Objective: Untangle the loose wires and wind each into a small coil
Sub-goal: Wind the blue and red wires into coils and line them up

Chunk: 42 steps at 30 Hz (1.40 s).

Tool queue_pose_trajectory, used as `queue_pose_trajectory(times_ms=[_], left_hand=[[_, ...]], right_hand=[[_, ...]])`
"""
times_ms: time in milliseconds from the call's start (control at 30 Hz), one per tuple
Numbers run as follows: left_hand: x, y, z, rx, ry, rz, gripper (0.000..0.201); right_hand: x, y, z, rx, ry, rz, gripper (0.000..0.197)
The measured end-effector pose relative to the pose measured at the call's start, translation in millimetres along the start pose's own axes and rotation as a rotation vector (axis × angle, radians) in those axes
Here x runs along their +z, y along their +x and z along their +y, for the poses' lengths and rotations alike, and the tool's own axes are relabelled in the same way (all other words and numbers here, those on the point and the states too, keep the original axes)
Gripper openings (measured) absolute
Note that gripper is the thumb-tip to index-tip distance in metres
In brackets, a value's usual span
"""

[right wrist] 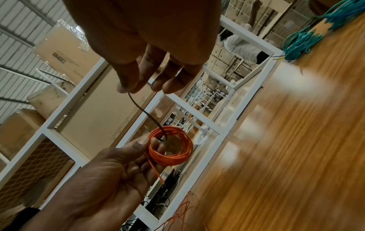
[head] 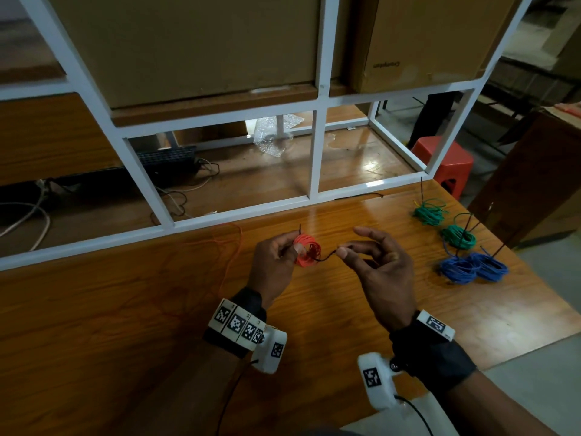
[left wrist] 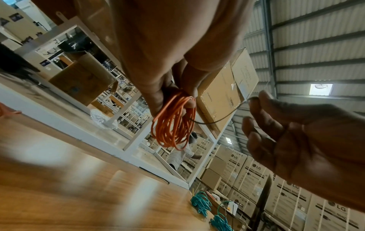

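Over by the worktop's (head: 94,309) far edge, loose orange wire (head: 232,247) sprawls toward the left, one strand trailing back toward the coil. Left hand (head: 273,262) has its grip pinched on the orange coil (head: 307,250), held above the worktop's middle. A thin dark tie (head: 327,257) runs out of the coil's centre rightward to the right hand (head: 377,272), whose thumb and forefinger pinch the tie's end, other fingers spread. So the tie's long axis lies straight between the two hands, and I'd judge the right hand wraps it next. Plenty of bare wood beneath; green coils (head: 429,212) and blue coils (head: 471,267) sit well apart near the right edge
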<state>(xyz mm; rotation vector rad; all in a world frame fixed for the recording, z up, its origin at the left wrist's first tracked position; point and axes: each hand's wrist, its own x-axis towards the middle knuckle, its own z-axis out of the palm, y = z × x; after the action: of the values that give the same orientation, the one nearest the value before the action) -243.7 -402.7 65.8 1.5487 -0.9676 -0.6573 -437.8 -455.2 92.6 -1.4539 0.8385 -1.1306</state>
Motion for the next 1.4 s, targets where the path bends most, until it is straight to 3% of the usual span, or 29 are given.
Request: queue_pose_trajectory(times_ms=[133,300,667,1167,1400], left_hand=[[1,-4,6,0.08,0.041,-0.039,0.029],[0,-5,9,0.136,0.076,-0.062,0.031],[-17,-3,14,0.301,0.217,-0.071,0.034],[-26,-3,24,0.36,0.254,-0.099,0.034],[-27,-4,27,0.385,0.322,-0.11,0.035]], right_hand=[[14,6,-7,-0.054,0.073,0.026,0.041],[23,11,-7,-0.185,0.005,0.015,0.022],[23,28,-15,-0.184,-0.284,-0.154,0.021],[31,30,-32,-0.046,-0.133,-0.201,0.027],[30,27,-35,-0.156,-0.293,-0.206,0.023]])
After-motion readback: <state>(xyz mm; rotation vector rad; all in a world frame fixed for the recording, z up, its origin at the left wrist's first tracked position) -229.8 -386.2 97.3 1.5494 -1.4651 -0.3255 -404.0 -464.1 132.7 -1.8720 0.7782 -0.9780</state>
